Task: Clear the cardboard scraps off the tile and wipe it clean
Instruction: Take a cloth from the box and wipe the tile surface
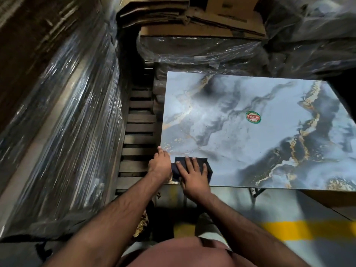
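Progress of the cleaning at the moment recorded. Our right hand [193, 175] lay flat, fingers straight, pressing a dark cloth [204, 164] onto the near-left corner of the marbled tile [240, 143]; this open-palmed press was our only grip on the cloth. Just left of it, our left hand [159, 164] rested at the tile's left edge with its fingers bent over the rim, steadying the slab. We saw no cardboard scraps anywhere on the tile, so we judged the clearing done. Beyond and to the right of the cloth, fine dark specks remained scattered across the pale surface, thickest toward the round red-and-green sticker [253, 117], well away from the cloth. We therefore judged the wiping barely begun, with nearly the whole tile left to cover.
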